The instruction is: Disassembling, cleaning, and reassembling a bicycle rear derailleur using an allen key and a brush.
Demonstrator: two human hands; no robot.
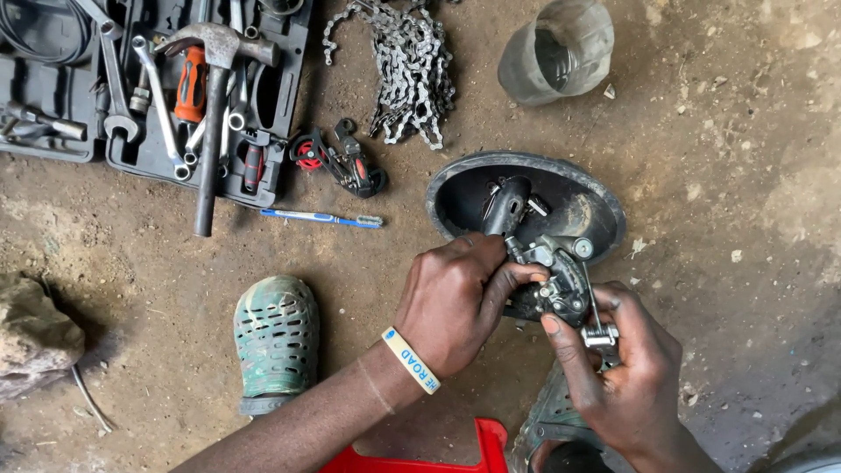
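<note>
Both the left hand [455, 302] and the right hand [626, 377] have fingers [512, 278] clamped on the greasy derailleur [561, 285] above a black bowl [604, 206].

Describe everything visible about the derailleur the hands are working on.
The rear derailleur is a dark, greasy metal mechanism with a jointed body, silver bolts and a black arm reaching up over the black bowl on the dirt ground. It is held off the ground. The left hand pinches its left side with thumb and fingers; the right hand supports it from below, thumb on the body, and holds a small silver tool against its lower right.
</note>
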